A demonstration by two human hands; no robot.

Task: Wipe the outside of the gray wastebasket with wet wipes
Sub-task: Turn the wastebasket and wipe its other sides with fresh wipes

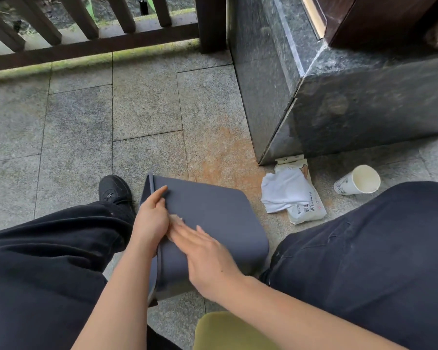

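The gray wastebasket (218, 218) lies on its side on the stone floor between my legs, its rim toward the left. My left hand (152, 218) grips that rim, thumb on the outer wall. My right hand (202, 251) lies flat, fingers straight, pressing a small crumpled wet wipe (176, 219) against the wastebasket's upper side. Only a scrap of the wipe shows past my fingertips. A white pack of wet wipes (305, 205) lies on the floor to the right, with a loose white wipe (283, 190) spread over it.
A white paper cup (358, 179) lies on its side right of the wipes pack. A dark stone plinth (339, 97) rises at the back right. A wooden railing (91, 44) runs along the far edge. A yellow-green seat edge (228, 332) shows below my arms.
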